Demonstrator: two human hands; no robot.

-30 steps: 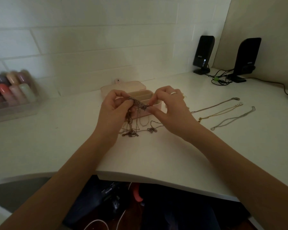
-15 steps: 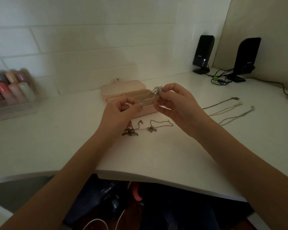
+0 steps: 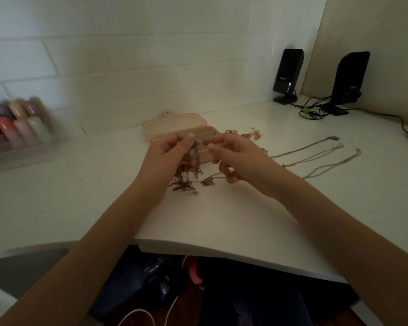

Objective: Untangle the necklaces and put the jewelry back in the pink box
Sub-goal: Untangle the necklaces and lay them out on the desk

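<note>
A dark tangle of necklaces point(image 3: 190, 165) hangs from my left hand point(image 3: 164, 158), which pinches its top between thumb and fingers; the lower end trails onto the white desk point(image 3: 222, 220). My right hand point(image 3: 236, 156) is just to the right, thumb and forefinger pinching a thin strand at the top of the tangle. Right behind both hands lies the pink box point(image 3: 174, 124), open with its lid laid back. Three untangled chains point(image 3: 316, 156) are stretched out on the desk to the right. A small pendant point(image 3: 207, 182) rests on the desk below my right hand.
Small rings point(image 3: 231, 131) and earrings point(image 3: 254, 133) lie right of the box. Two black speakers point(image 3: 287, 74) point(image 3: 350, 81) with cables point(image 3: 311, 111) stand at the back right. A clear tray of nail polish bottles point(image 3: 17, 128) sits far left. The desk's front edge point(image 3: 222, 251) curves near me.
The tangle was bunched in my right hand half a second ago; it now hangs from my left hand. My right hand has drawn slightly right and lower.
</note>
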